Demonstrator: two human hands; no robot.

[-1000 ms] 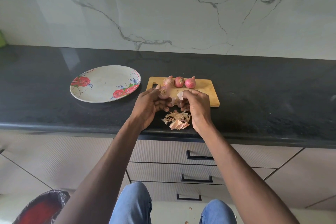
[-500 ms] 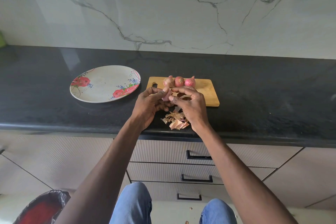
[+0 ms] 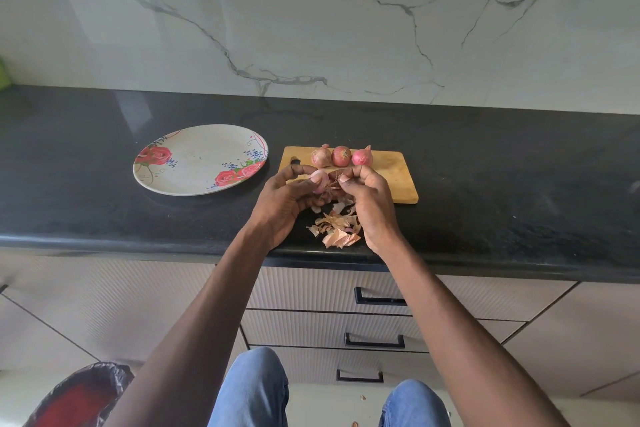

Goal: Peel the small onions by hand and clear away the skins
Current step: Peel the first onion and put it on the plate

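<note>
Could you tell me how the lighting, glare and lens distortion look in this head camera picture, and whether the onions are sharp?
Head view: soft, even daylight; the black countertop reflects a pale streak near the plate; wide-angle bending curves the counter edge; the three onions on the board are sharp, and the onion held in the left hand is partly hidden by fingers; shadows are faint.

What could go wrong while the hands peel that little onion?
The skins lie in a pile close to the counter edge, so a brush of the right hand might knock some onto the floor. The onion is held only by the left hand fingertips above the counter; it might slip and roll. The three onions on the board sit loose near its far edge and could roll off.
</note>
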